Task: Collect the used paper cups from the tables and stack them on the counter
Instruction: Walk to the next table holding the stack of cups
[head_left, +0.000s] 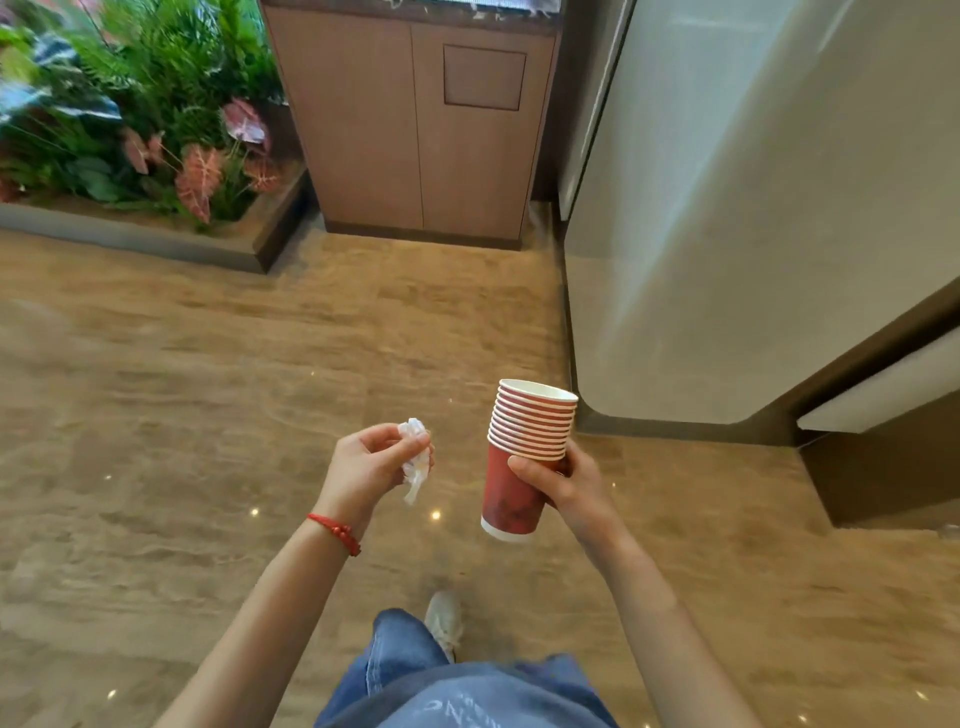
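Jeans (410, 670) and a shoe (444, 618) lie nearest; writing on the clothing is unreadable. Left hand (371, 467) pinches a crumpled tissue (418, 457). Right hand (563, 486) curls its fingers (530, 475) round a stack of red cups (522, 457), above the floor (208, 389), before a cabinet (415, 130).
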